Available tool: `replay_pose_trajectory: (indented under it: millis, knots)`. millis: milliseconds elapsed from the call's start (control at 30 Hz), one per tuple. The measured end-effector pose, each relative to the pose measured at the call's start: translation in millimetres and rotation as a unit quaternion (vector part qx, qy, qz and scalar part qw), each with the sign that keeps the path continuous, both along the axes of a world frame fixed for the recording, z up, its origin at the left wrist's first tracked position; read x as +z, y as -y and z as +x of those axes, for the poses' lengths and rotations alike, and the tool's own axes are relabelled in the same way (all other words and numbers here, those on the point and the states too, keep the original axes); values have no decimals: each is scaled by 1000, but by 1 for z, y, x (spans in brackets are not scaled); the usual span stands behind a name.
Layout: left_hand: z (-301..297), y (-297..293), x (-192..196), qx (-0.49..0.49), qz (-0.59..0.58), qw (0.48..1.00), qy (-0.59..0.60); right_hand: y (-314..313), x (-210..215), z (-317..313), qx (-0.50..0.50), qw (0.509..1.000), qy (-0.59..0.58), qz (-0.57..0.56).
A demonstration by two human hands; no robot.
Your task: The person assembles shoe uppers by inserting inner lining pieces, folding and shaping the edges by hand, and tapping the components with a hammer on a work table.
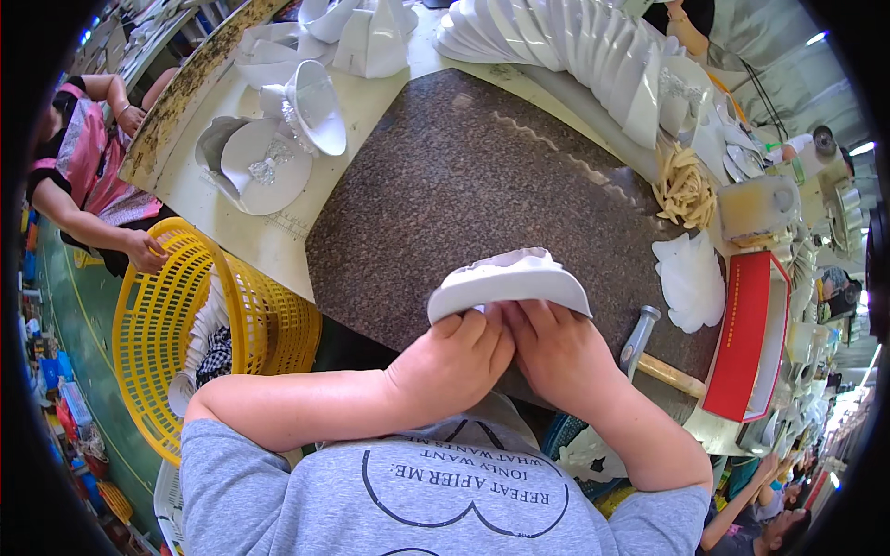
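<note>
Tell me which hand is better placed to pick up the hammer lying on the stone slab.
Right, probably. The right hand sits beside the hammer, which lies just to its right. The left hand is on the far side, and both hold the white shoe piece.

The white shoe piece (508, 283) is a curved, thin shape, like a small cap or the front of a shoe. It is smooth and plain white on the outside. Its top edge is wavy and a bit crumpled. It is held up off the dark speckled stone slab (464, 185), with its long side going from 9 o'clock to 3 o'clock. Its rounded side faces up and away. The bottom edge bends like a bow. It sits near the middle of the view, a little toward 6 o'clock.
</note>
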State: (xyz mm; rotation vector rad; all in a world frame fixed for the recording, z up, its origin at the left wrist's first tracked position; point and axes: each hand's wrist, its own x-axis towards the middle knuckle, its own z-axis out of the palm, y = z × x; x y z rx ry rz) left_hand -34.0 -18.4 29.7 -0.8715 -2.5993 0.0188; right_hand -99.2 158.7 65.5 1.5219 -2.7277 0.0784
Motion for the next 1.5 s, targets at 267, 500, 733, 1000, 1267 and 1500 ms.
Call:
replay_pose_trajectory:
  millis: [267, 500, 733, 1000, 1267, 1500]
  knots:
    - [-22, 33, 30, -140, 305, 942, -28, -16, -10, -7, -39, 967, 87, -234]
    - [-62, 18, 43, -31, 529, 817, 229, -11, -19, 36, -205, 635, 421, -615]
    - [-74, -9, 54, -41, 565, 759, 321, -11, -23, 41, -158, 483, 502, -700]
    - [-82, -29, 56, -65, 583, 792, 167, -13, -26, 38, -126, 430, 496, -744]
    - [-42, -35, 37, -109, 517, 848, -40, -3, -13, 34, -152, 466, 398, -776]
    - [-36, -34, 37, -41, 523, 851, -24, 1, -16, 43, -176, 473, 399, -766]
